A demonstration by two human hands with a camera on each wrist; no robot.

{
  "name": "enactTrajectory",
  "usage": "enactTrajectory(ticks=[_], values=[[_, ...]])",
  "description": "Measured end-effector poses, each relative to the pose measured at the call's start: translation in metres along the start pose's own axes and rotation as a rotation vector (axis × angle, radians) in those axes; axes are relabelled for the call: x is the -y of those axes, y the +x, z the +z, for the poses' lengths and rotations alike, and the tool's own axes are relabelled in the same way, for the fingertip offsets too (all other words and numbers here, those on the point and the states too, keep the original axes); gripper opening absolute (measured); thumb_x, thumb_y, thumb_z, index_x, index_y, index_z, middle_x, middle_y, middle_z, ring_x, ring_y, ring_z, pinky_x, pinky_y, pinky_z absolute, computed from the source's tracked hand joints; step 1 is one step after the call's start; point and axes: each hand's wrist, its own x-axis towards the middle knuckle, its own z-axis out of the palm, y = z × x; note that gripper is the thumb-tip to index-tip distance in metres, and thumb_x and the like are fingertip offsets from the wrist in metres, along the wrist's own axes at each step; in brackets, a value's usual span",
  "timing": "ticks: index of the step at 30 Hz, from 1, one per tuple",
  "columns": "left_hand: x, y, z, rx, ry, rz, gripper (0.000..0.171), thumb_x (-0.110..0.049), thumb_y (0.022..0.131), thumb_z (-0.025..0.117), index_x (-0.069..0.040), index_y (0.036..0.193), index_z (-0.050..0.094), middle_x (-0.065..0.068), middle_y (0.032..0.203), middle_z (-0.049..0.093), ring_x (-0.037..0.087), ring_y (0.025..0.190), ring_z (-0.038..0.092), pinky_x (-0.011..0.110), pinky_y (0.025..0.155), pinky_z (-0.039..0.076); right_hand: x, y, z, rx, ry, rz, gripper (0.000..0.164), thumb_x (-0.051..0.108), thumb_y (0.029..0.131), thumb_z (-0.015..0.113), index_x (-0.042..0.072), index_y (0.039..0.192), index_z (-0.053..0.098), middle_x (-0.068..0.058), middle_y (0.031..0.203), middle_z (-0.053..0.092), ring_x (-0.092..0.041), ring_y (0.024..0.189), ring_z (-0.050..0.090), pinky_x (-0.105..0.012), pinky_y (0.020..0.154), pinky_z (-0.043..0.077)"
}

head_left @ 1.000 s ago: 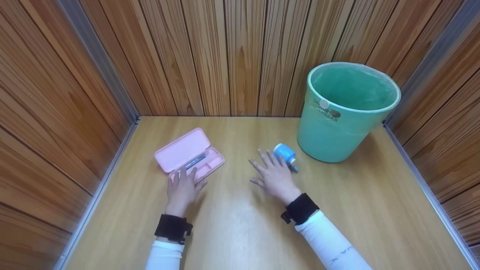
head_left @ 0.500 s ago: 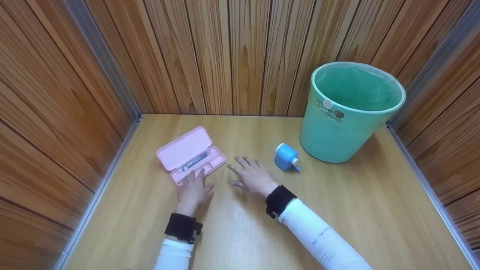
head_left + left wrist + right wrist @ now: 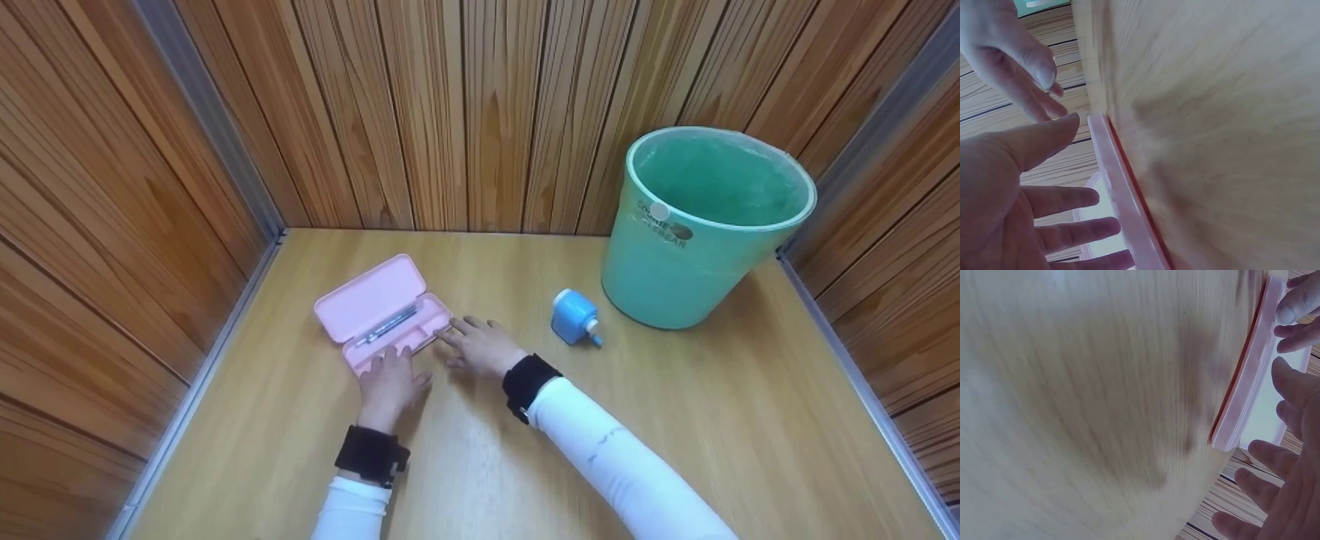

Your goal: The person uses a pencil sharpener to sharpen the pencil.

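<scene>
Head view: the pink case (image 3: 373, 301) lies on the table (image 3: 675, 420), left of centre, lid tipped back on its hinge so the compartments face up; a slim pen (image 3: 390, 322) rests in the long one, whose walls probably keep it from rolling. The left hand (image 3: 390, 382) has its fingertips at the near edge, and the right hand (image 3: 480, 350) reaches across to the right-hand corner; whether that one touches, I cannot tell. Further right, the blue bottle (image 3: 575, 316) appears to lie on its side, with the green bin (image 3: 660, 285) behind it, near the back wall (image 3: 495, 112). Tabletop stretches between bottle and case and along the near side, room enough, I judge, for both forearms. Left wrist view: straight fingers run up to the case's long side, thumb apart, gripping nothing; the right hand hangs near the far end. Right wrist view: that hand's fingers fan wide, nothing between them, and a reddish line follows the case's bottom edge along the wood.
</scene>
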Motion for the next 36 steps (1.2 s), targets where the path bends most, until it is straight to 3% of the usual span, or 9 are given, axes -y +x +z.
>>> enactTrajectory(ticks=[6, 19, 29, 36], values=[[-0.002, -0.001, 0.003, -0.010, -0.003, 0.010, 0.055, -0.037, 0.089, 0.070, 0.001, 0.128, 0.059, 0.024, 0.126, 0.054, 0.045, 0.113, 0.053, 0.061, 0.087, 0.046, 0.006, 0.008, 0.000, 0.036, -0.013, 0.020, 0.058, 0.041, 0.102, 0.047, 0.030, 0.155, 0.028, -0.005, 0.161, 0.022, -0.030, 0.146, 0.021, -0.056, 0.112, 0.024], [-0.001, 0.001, 0.006, 0.012, -0.019, -0.011, 0.057, -0.036, 0.090, 0.070, 0.001, 0.132, 0.058, 0.025, 0.134, 0.050, 0.045, 0.120, 0.048, 0.064, 0.092, 0.041, 0.010, 0.018, 0.009, 0.091, -0.050, 0.045, 0.060, 0.044, 0.102, 0.045, 0.031, 0.156, 0.024, 0.003, 0.161, 0.020, -0.021, 0.147, 0.017, -0.056, 0.113, 0.021], [0.000, 0.000, 0.007, -0.008, 0.015, 0.003, 0.055, -0.036, 0.090, 0.070, 0.002, 0.128, 0.060, 0.024, 0.126, 0.053, 0.044, 0.115, 0.051, 0.064, 0.090, 0.042, 0.007, 0.020, 0.022, 0.020, -0.007, 0.032, 0.061, 0.043, 0.100, 0.051, 0.029, 0.155, 0.029, -0.001, 0.160, 0.024, -0.026, 0.147, 0.018, -0.055, 0.114, 0.018], [-0.004, -0.001, 0.010, -0.023, 0.024, 0.038, 0.053, -0.034, 0.089, 0.071, 0.002, 0.126, 0.061, 0.024, 0.121, 0.056, 0.044, 0.110, 0.052, 0.064, 0.091, 0.041, 0.001, 0.009, 0.027, -0.002, 0.039, 0.043, 0.061, 0.041, 0.100, 0.053, 0.025, 0.154, 0.032, -0.005, 0.159, 0.027, -0.027, 0.147, 0.018, -0.055, 0.115, 0.016]])
